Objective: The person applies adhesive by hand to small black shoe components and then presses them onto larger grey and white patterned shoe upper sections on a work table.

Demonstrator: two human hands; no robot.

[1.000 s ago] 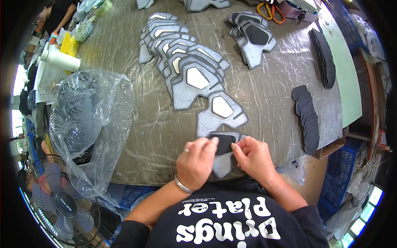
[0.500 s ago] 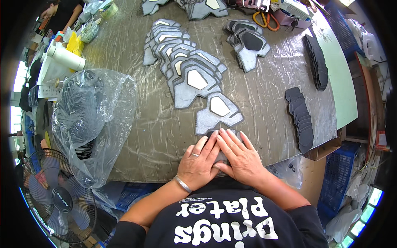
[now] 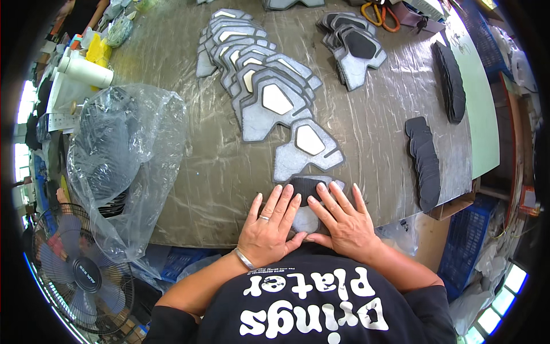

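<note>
At the table's front edge lies a grey shaped pad (image 3: 305,219) with a black ribbed patch (image 3: 305,187) on it. My left hand (image 3: 271,222) rests flat on the pad's left side, its fingers stretched out and their tips at the patch. On the right side my right hand (image 3: 345,222) presses down likewise, fingers spread. Both hands hide the sides of the pad. Just beyond it lies another grey pad (image 3: 286,162) with a white patch. A long overlapping row of similar white-patched pads (image 3: 260,123) reaches farther back.
Grey pads with black patches (image 3: 358,63) are piled at the back right. Two overlapping rows of black patches, one nearer (image 3: 423,166) and one farther (image 3: 448,86), lie on the right. A clear plastic bag (image 3: 154,137) covers the left side; a fan (image 3: 83,272) stands below it.
My hands have drawn apart and slightly back, uncovering the black patch between them. The fingers are more spread than before. The whole view has shifted a little.
</note>
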